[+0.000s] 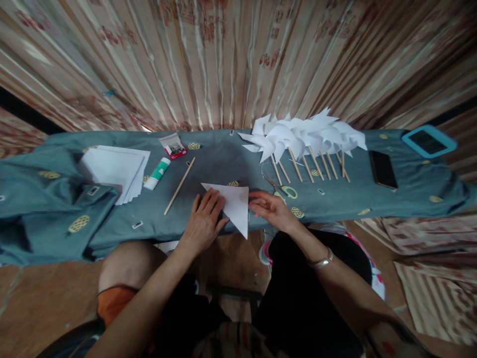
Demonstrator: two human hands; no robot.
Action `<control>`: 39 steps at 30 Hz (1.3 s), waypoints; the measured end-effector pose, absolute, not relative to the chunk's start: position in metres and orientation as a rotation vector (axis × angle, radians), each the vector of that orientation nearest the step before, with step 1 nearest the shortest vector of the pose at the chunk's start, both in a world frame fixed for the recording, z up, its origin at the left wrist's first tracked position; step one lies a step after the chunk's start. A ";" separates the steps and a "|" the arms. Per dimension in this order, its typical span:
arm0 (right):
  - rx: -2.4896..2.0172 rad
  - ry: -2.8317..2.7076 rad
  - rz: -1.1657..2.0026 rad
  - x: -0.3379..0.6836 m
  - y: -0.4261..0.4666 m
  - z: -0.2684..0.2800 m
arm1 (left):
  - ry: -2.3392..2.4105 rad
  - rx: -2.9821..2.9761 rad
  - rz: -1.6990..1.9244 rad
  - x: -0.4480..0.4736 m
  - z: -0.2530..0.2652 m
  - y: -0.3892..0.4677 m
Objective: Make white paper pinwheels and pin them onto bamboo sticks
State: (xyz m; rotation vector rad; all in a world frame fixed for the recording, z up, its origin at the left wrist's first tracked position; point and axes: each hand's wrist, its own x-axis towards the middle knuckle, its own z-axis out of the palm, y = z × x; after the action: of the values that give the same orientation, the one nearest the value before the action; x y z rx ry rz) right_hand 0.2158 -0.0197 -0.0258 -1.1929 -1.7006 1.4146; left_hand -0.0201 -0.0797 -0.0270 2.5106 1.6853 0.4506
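Observation:
A white sheet of paper folded into a triangle (237, 201) lies near the front edge of the cloth-covered table, one corner jutting past that edge. My left hand (203, 219) rests flat on its left side with the fingers stretched out. At the right edge of the paper is my right hand (274, 210), its fingers loosely bent and apart, the tips at or just beside the edge. Scissors with light green handles (287, 191) lie just beyond my right hand. A thin wooden stick (179, 185) lies to the left, beyond my left hand.
Several white paper pinwheels (278, 141) on sticks lie at the back right. Farther right are a black phone (383, 169) and a blue-framed device (429, 141). On the left are a stack of white paper (112, 169), a glue stick (157, 174) and a small red-and-white box (173, 146).

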 end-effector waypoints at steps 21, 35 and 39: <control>-0.979 -2.681 0.690 0.210 -0.049 -0.002 | 1.595 2.502 0.418 -0.025 -0.032 -0.094; -1.226 -2.006 1.059 0.221 -0.021 -0.017 | 1.615 2.279 0.789 -0.020 -0.035 -0.114; -1.083 -1.882 1.202 0.215 -0.024 -0.010 | 1.624 2.129 0.879 -0.015 -0.033 -0.119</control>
State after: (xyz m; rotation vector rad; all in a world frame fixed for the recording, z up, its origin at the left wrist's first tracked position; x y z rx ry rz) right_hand 0.2149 -0.0239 -0.0100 -1.0834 -1.8821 1.2024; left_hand -0.0155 -0.1191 -0.0326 2.1293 1.6238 0.8791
